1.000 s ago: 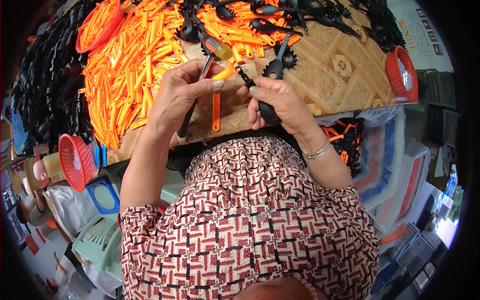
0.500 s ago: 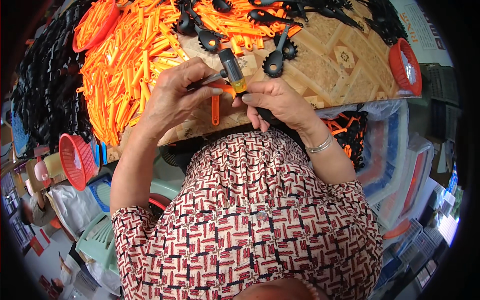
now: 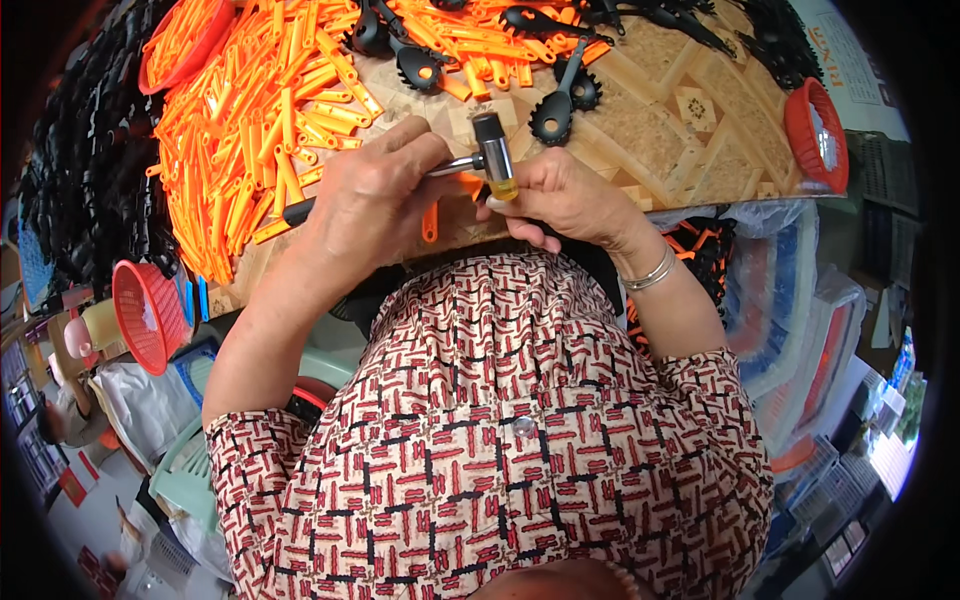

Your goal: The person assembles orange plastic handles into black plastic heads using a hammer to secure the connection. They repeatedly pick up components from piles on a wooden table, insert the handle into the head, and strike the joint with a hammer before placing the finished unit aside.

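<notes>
My left hand (image 3: 375,205) grips the handle of a small mallet (image 3: 492,160) with a black and yellow head. The mallet head rests down against what my right hand (image 3: 560,200) holds at the near edge of the wooden table (image 3: 680,130). An orange plastic handle (image 3: 430,222) sticks out downward between my two hands; the part inside my right fist is hidden. A big heap of orange handles (image 3: 250,130) lies to the left. Black slotted spoon heads (image 3: 560,105) lie just beyond my right hand.
A red basket (image 3: 815,130) sits at the table's right edge and another red basket (image 3: 145,315) hangs low at the left. Black utensil parts (image 3: 90,170) pile along the far left. Clear plastic bins (image 3: 800,330) stand at the right.
The mallet has swung down from a raised position until its head sits on the piece in my right hand. Both hands have stayed at the table edge.
</notes>
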The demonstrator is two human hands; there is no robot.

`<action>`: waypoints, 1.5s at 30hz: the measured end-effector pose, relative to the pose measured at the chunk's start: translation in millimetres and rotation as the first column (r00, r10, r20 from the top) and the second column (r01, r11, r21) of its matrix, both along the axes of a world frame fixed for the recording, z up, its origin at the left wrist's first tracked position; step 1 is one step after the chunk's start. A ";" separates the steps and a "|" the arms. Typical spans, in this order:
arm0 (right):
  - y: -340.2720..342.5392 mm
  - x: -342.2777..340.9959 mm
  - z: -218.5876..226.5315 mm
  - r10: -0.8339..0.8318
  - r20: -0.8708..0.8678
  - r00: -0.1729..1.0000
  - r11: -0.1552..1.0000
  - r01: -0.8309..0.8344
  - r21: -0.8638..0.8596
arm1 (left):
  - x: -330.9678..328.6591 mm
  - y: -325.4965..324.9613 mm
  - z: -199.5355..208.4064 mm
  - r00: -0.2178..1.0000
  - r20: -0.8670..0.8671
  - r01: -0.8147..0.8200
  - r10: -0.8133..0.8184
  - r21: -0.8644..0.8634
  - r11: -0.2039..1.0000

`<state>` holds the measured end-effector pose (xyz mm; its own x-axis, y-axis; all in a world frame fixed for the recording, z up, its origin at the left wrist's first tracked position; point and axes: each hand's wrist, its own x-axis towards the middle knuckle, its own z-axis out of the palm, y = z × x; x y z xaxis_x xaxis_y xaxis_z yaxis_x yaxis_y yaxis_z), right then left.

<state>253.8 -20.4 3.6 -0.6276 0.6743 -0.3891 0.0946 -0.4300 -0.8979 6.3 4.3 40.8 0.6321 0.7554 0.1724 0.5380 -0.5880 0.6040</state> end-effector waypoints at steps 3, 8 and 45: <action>0.8 -2.6 6.5 0.003 0.051 0.999 1.000 -0.004 0.022 | 6.9 -13.5 6.5 0.993 -0.089 -0.073 0.078 0.064 0.995; -11.2 -9.5 7.8 -0.088 0.093 0.992 0.986 0.074 0.150 | -9.2 3.4 -9.9 0.977 0.205 -0.028 0.057 -0.141 0.990; -11.9 12.0 -21.7 -0.523 0.244 0.817 0.267 -0.114 0.957 | 8.4 43.8 -26.4 0.991 -0.069 -0.128 0.112 -0.705 0.697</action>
